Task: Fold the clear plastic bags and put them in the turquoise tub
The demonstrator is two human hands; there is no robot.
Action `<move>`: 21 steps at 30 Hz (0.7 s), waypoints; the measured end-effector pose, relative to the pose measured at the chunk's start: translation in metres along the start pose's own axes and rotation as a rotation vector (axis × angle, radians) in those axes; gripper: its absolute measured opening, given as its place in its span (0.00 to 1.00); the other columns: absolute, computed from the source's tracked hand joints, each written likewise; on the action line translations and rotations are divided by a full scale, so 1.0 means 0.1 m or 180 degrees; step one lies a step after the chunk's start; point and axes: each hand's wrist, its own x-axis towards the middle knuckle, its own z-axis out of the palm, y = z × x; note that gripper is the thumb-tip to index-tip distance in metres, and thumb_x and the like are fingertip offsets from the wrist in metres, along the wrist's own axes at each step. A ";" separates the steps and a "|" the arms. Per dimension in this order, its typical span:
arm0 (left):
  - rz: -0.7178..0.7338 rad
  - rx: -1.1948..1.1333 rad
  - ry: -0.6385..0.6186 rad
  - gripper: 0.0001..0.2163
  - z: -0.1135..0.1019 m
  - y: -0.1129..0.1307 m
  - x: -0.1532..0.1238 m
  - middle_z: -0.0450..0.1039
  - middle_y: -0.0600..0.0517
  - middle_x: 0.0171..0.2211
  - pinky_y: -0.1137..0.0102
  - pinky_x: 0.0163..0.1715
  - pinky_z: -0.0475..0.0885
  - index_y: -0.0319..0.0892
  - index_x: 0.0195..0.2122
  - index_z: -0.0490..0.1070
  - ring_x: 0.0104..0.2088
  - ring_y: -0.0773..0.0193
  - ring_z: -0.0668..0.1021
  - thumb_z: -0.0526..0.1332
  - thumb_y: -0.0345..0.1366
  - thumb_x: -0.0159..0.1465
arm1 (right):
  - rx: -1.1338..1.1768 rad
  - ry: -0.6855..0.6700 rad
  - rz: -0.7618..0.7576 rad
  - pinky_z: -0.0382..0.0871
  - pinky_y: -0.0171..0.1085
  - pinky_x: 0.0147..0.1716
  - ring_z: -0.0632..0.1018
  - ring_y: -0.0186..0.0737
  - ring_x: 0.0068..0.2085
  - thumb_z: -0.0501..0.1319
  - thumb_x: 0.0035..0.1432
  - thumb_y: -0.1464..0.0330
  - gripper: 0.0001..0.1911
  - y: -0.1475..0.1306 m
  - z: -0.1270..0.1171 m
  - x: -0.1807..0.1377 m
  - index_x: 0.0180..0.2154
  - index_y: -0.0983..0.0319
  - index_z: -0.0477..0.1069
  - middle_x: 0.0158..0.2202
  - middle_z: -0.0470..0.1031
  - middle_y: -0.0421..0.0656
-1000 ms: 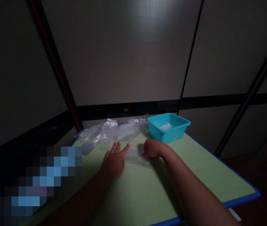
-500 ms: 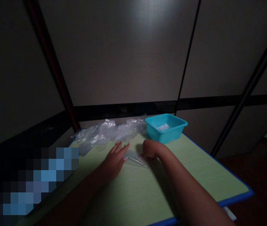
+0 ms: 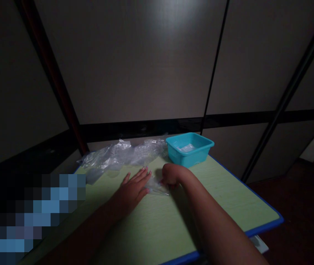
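From the head view, can see the left hand (image 3: 135, 188) laid palm down on the pale green table (image 3: 151, 230), with thumb and little finger spread apart from the closer-set fingers between. Just by the thumb and fingertips, can find a small clear plastic piece (image 3: 157, 189), lying on the tabletop between both hands. At the right side of that plastic, can make out the right hand (image 3: 173, 174) with fingers curled under and wrist bent inward; cannot tell whether clamped on the plastic or only resting against it. Just beyond the right hand, can see a turquoise basin (image 3: 191, 159) near the table's far edge, holding some clear plastic (image 3: 187, 147). To the left of the basin, can see a crumpled heap of clear plastic sheeting (image 3: 121, 156) along the far edge, in front of dark cabinet panels (image 3: 146, 73).
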 end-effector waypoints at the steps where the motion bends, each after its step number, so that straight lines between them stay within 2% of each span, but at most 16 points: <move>1: -0.0001 0.0015 0.0027 0.23 0.00 0.00 0.00 0.40 0.52 0.62 0.51 0.56 0.43 0.49 0.60 0.43 0.61 0.62 0.46 0.44 0.44 0.64 | 0.0024 -0.0030 -0.0007 0.68 0.31 0.22 0.77 0.39 0.24 0.59 0.50 0.70 0.12 0.00 0.00 0.00 0.33 0.73 0.73 0.29 0.76 0.53; 8: -0.0315 -0.0006 0.0323 0.22 0.04 -0.07 0.05 0.41 0.52 0.62 0.51 0.55 0.45 0.47 0.60 0.45 0.61 0.62 0.47 0.40 0.43 0.65 | 0.0029 -0.0109 -0.0094 0.69 0.32 0.23 0.77 0.40 0.26 0.59 0.50 0.70 0.12 0.03 0.00 -0.02 0.35 0.73 0.72 0.31 0.76 0.53; 13: -0.0204 -0.0068 0.0167 0.33 0.08 -0.21 0.06 0.37 0.48 0.62 0.48 0.54 0.45 0.47 0.61 0.40 0.61 0.55 0.45 0.50 0.53 0.58 | -0.0080 -0.0177 -0.0210 0.69 0.31 0.23 0.77 0.40 0.26 0.58 0.50 0.69 0.12 0.05 -0.02 -0.02 0.34 0.72 0.73 0.30 0.76 0.53; 15: -0.0129 -0.0106 0.0082 0.35 0.07 -0.24 0.05 0.36 0.48 0.62 0.48 0.54 0.43 0.47 0.61 0.39 0.61 0.55 0.44 0.51 0.54 0.57 | -0.0138 -0.0193 -0.0263 0.68 0.31 0.23 0.77 0.41 0.26 0.58 0.50 0.69 0.12 0.05 -0.03 -0.01 0.34 0.73 0.73 0.31 0.76 0.53; 21: -0.0024 -0.0410 0.0035 0.28 -0.02 -0.15 0.00 0.35 0.52 0.62 0.54 0.56 0.43 0.48 0.61 0.33 0.61 0.59 0.46 0.43 0.48 0.64 | -0.0211 -0.0180 -0.0276 0.67 0.29 0.22 0.77 0.39 0.26 0.58 0.49 0.69 0.14 0.07 -0.01 0.02 0.36 0.72 0.72 0.30 0.77 0.51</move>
